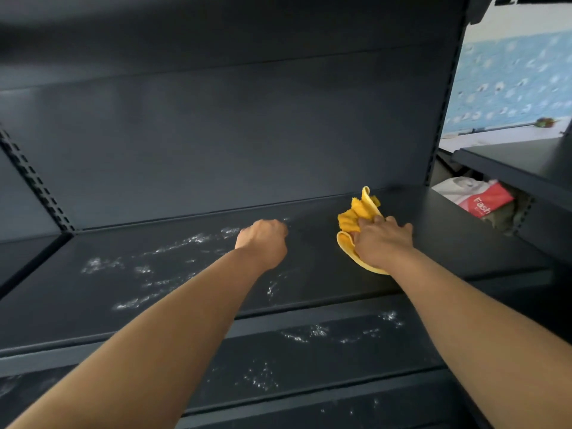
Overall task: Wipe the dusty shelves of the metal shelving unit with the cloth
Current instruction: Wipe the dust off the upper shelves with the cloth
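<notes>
Mostly ahead of the grip of right hand, cloth on shelf.

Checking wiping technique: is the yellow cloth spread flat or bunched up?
Bunched up. The yellow cloth is crumpled under the right hand, its folds sticking up from the shelf.

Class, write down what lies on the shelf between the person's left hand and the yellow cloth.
Only a bare, dark stretch of shelf separates the left hand from the yellow cloth; the head view shows it.
</notes>
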Tool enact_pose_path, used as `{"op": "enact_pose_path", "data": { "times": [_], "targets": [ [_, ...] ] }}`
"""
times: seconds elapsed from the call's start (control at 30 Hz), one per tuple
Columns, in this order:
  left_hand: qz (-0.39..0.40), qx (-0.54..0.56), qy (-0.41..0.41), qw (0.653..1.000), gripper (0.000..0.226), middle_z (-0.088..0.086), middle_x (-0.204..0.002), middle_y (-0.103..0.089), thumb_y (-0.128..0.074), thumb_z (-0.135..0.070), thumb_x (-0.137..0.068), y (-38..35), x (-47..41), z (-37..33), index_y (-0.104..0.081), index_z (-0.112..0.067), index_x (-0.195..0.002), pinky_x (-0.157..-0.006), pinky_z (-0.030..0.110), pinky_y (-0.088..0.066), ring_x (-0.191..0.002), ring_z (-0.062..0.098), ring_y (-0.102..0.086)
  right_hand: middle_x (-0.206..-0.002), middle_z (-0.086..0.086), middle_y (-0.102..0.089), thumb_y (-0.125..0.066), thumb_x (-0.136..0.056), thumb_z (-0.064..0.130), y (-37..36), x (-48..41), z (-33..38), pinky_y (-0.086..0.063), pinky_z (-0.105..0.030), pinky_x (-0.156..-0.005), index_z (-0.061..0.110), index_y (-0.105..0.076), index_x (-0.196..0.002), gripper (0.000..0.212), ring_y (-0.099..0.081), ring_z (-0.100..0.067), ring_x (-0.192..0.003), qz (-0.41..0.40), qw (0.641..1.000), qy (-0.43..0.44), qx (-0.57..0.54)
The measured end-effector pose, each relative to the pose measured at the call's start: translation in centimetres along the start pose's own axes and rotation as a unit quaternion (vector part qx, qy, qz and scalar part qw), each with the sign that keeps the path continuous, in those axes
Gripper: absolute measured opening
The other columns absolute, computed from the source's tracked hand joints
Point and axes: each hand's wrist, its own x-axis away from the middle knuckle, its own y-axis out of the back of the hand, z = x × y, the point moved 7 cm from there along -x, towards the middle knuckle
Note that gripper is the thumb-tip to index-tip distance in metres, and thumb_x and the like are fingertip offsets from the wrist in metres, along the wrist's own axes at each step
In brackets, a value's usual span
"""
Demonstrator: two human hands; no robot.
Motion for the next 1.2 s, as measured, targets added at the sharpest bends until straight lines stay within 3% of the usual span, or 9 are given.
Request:
{"op": "enact_pose_path", "data": {
  "times": [0.2, 0.4, 0.6, 0.7, 0.87, 0.97, 1.13, 1.2],
  "targets": [
    [-0.014, 0.027, 0.033, 0.999, 0.050, 0.005, -0.123, -0.062, -0.041, -0.004, -0.087, 0.8, -3.8, 0.6, -0.059, -0.027, -0.128, -0.074, 0.031, -0.044, -0.107, 0.029, -0.061, -0.147, -0.009, -0.036, -0.019, -0.099, 0.045, -0.1, -6.2, 0.0, -0.027, -0.055, -0.106, 0.024, -0.038, -0.140, 0.049, -0.036, -0.031, -0.133, 0.022, 0.998, 0.047, -0.033],
    [-0.019, -0.013, 0.057, 0.998, 0.034, 0.004, -0.119, -0.062, -0.046, -0.010, -0.087, 0.9, -3.5, 4.2, -0.063, -0.018, -0.115, -0.083, 0.036, -0.047, -0.116, 0.027, -0.054, -0.146, -0.010, -0.038, -0.022, -0.099, 0.042, -0.2, -9.9, 1.9, -0.026, -0.055, -0.106, 0.024, -0.041, -0.135, 0.045, -0.037, -0.030, -0.132, 0.010, 0.998, 0.060, -0.018],
    [-0.024, -0.009, 0.163, 0.986, 0.039, 0.007, -0.121, -0.061, -0.047, -0.010, -0.087, 2.1, -1.0, 11.9, -0.059, -0.021, -0.122, -0.088, 0.039, -0.049, -0.116, 0.028, -0.053, -0.140, -0.012, -0.045, -0.022, -0.100, 0.042, 0.3, -10.0, 4.7, -0.027, -0.053, -0.103, 0.020, -0.044, -0.132, 0.045, -0.042, -0.032, -0.128, -0.004, 0.997, 0.069, 0.033],
    [-0.031, 0.007, 0.186, 0.982, 0.039, 0.009, -0.122, -0.060, -0.045, -0.008, -0.087, 2.2, 0.2, 13.8, -0.057, -0.020, -0.122, -0.085, 0.039, -0.050, -0.114, 0.028, -0.054, -0.143, -0.010, -0.043, -0.020, -0.100, 0.042, 0.2, -8.8, 7.9, -0.029, -0.053, -0.103, 0.022, -0.043, -0.133, 0.045, -0.041, -0.030, -0.130, -0.008, 0.992, 0.121, 0.016],
    [-0.062, -0.010, 0.182, 0.981, 0.042, 0.003, -0.136, -0.050, -0.042, -0.005, -0.088, 2.8, 2.3, 16.4, -0.051, -0.013, -0.128, -0.095, 0.042, -0.041, -0.131, 0.026, -0.036, -0.149, -0.005, -0.038, -0.016, -0.100, 0.048, 0.1, -6.6, 14.5, -0.029, -0.052, -0.103, 0.025, -0.040, -0.137, 0.050, -0.037, -0.026, -0.135, -0.015, 0.979, 0.204, -0.007],
    [-0.056, -0.016, 0.199, 0.978, 0.043, 0.000, -0.138, -0.048, -0.043, -0.003, -0.087, 3.0, 4.2, 19.2, -0.051, -0.013, -0.128, -0.096, 0.043, -0.041, -0.131, 0.026, -0.035, -0.150, -0.003, -0.037, -0.016, -0.100, 0.049, 0.0, -4.9, 19.2, -0.029, -0.050, -0.102, 0.025, -0.039, -0.139, 0.051, -0.036, -0.026, -0.136, -0.015, 0.970, 0.241, -0.009],
    [-0.017, -0.027, 0.289, 0.957, 0.026, 0.011, -0.124, -0.055, -0.044, -0.003, -0.088, 3.4, 8.7, 25.8, -0.052, -0.008, -0.112, -0.080, 0.041, -0.043, -0.119, 0.033, -0.044, -0.148, -0.002, -0.040, -0.017, -0.099, 0.049, 0.0, -3.0, 25.3, -0.030, -0.050, -0.100, 0.025, -0.040, -0.137, 0.050, -0.038, -0.025, -0.134, -0.014, 0.964, 0.265, -0.012],
    [0.011, -0.043, 0.334, 0.942, 0.032, 0.014, -0.123, -0.057, -0.043, -0.002, -0.088, 3.2, 10.6, 28.8, -0.050, -0.005, -0.119, -0.085, 0.042, -0.045, -0.120, 0.035, -0.047, -0.148, -0.002, -0.040, -0.017, -0.099, 0.049, 0.0, -2.6, 26.9, -0.030, -0.050, -0.100, 0.026, -0.040, -0.137, 0.050, -0.038, -0.025, -0.133, -0.013, 0.965, 0.262, -0.009]
  ]
}}
